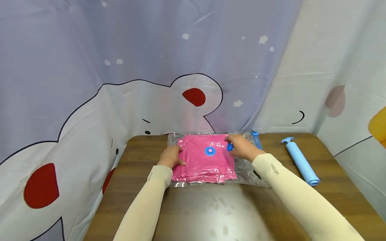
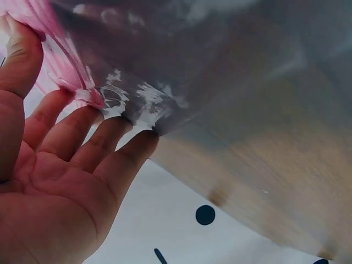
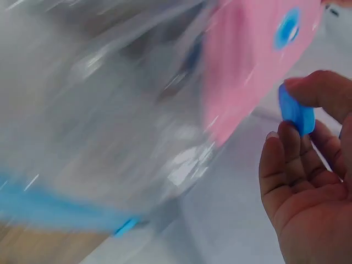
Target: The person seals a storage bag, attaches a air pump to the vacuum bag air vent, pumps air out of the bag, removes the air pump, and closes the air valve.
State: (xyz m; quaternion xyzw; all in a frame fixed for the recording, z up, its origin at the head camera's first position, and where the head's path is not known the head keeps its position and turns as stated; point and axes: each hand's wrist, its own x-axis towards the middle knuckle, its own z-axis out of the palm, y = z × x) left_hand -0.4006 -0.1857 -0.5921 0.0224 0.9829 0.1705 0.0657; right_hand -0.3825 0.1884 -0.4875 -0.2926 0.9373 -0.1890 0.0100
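A clear vacuum storage bag (image 1: 246, 172) lies flat with a folded pink item (image 1: 196, 162) inside. Its round blue valve (image 1: 210, 151) faces up near the middle, uncovered. At the bag's left side my left hand (image 1: 170, 156) rests with fingers extended along the edge and thumb over the pink part; in the left wrist view its fingertips touch the clear plastic (image 2: 148, 102). Between thumb and fingers, my right hand (image 1: 242, 147) pinches a blue valve cap (image 3: 297, 113), held just right of the valve. Motion blurs the bag in the right wrist view.
A light blue hand pump (image 1: 301, 162) lies on the wooden table (image 1: 144, 150) to the right. The bag's blue zip strip (image 1: 257, 140) runs along its right end, partly behind my right arm. A patterned curtain (image 1: 144, 107) hangs behind the table.
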